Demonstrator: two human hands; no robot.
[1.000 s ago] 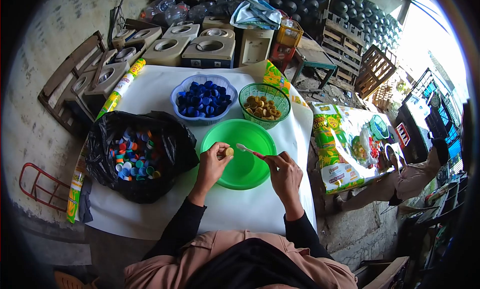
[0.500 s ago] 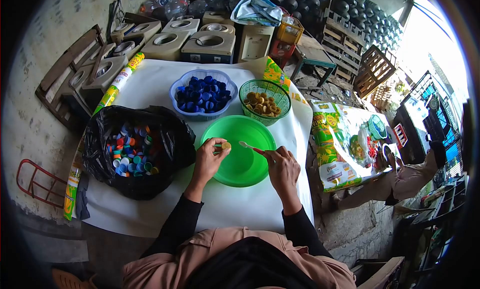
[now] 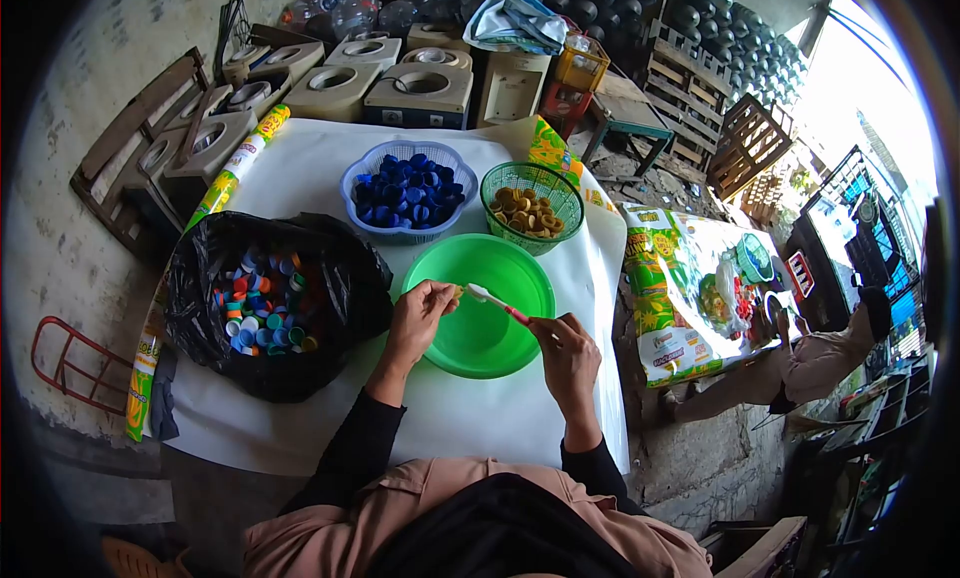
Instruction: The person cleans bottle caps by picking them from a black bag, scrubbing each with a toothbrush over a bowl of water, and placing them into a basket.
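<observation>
Between the fingers of my left hand (image 3: 415, 323) is a small yellow bottle cap (image 3: 459, 291), held over the left side of a green basin (image 3: 490, 348). My right hand (image 3: 567, 356) grips a red-and-white toothbrush (image 3: 505, 308) by its handle, and the brush head is at or very near the cap. Behind the basin stand a blue-violet basket (image 3: 350, 206) of dark blue caps (image 3: 408, 190) and a green basket (image 3: 560, 240) of yellow caps (image 3: 525, 213). A black plastic bag (image 3: 350, 278) at the left holds mixed-colour caps (image 3: 265, 303).
A white sheet (image 3: 480, 428) covers the table, with a rolled colourful edge (image 3: 235, 173) on the left. Old dispenser housings (image 3: 415, 93) stand behind. At the right, another person's leg (image 3: 740, 383) is beside a low surface (image 3: 670, 328) with bags on it.
The toothbrush has moved left until its head meets or nearly meets the cap. My left hand has turned the cap so that it shows more edge-on.
</observation>
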